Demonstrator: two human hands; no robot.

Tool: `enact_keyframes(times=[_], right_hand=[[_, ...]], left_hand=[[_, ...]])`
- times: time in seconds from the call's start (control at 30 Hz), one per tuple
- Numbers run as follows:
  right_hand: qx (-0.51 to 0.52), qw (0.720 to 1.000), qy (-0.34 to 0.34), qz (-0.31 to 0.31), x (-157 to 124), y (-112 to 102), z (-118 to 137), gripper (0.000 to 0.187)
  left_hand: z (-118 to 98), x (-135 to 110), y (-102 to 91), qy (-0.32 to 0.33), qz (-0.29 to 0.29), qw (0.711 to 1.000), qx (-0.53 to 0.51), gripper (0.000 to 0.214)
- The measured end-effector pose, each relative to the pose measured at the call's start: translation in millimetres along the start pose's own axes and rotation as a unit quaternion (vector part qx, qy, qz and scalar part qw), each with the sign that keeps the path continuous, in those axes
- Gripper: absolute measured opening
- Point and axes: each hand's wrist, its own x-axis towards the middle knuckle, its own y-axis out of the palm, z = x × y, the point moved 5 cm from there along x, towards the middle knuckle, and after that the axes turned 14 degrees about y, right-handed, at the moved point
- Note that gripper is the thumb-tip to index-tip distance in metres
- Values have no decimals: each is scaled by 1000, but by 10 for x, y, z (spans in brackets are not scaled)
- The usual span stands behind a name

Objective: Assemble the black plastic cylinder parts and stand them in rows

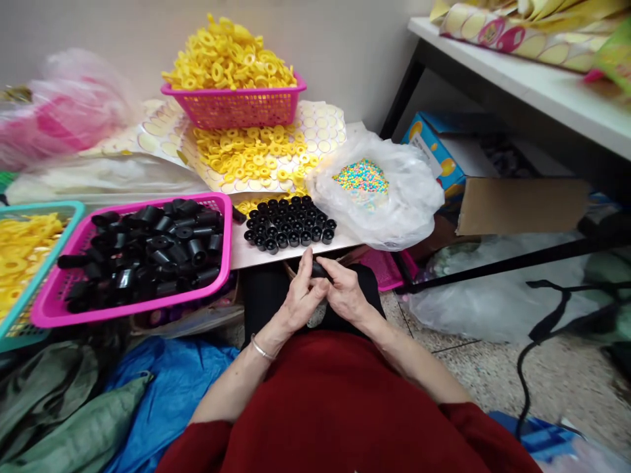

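Observation:
My left hand (300, 297) and my right hand (348, 289) come together over my lap, just in front of the table edge. Between their fingers they hold a black plastic cylinder (319, 269), mostly covered by the hands. Just beyond them, several black hollow cylinders (294, 238) stand upright in close rows, open ends up. To the left, a pink basket (224, 263) holds a jumbled heap of similar black cylinders (160, 246). A white plastic bag (417, 197) lies open behind the rows on the right, with small multicoloured beads (362, 176) in it.
At the back stands a pink basket (236, 108) heaped with yellow ring-shaped parts (227, 56); more yellow parts (251, 154) lie on patterned sheeting. A teal basket (73, 213) is at far left. Right are a blue box (434, 154) and a higher white table (513, 69).

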Motion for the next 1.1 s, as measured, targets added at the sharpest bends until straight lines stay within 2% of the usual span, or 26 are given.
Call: enact_keyframes(times=[0.1,0.2,0.27,0.33,0.4,0.47,0.57,0.67,0.73,0.8,0.9,1.0,1.1], right_hand=[[3,998,45,38,31,75,0,33],[25,995,71,59,145,132,64,31],[32,996,62,51,239,170,130,30],[35,996,59,53,311,228,166,26],[53,995,77,46,356,259,123,24],[65,991,116,-9,380,199,-23,27],[47,973,179,-139,388,-30,-370,33],[-15,955,196,-221,433,-264,-672,35],[-74,950,183,-240,506,-365,-782,33],[-111,953,169,-226,603,-410,-836,31],[-113,964,160,-180,761,-422,-859,28],[-100,974,150,-136,911,-412,-854,25],[-91,981,138,-98,1023,-411,-861,31]], left_hand=[[0,-35,-56,46,25,998,38,96],[7,-28,-138,53,24,997,43,87],[40,-24,-236,39,-24,999,24,78],[103,-46,-353,23,-100,995,-11,71],[182,-94,-446,17,-153,987,-34,61],[267,-150,-506,24,-165,986,-27,45],[396,-218,-529,46,-135,989,23,26],[472,-196,-437,103,-80,985,110,17],[482,-102,-298,162,-32,968,189,17],[492,46,-122,210,18,942,262,23],[527,302,126,245,78,902,345,28],[565,501,294,260,106,867,411,33],[611,621,393,260,111,845,455,36]])
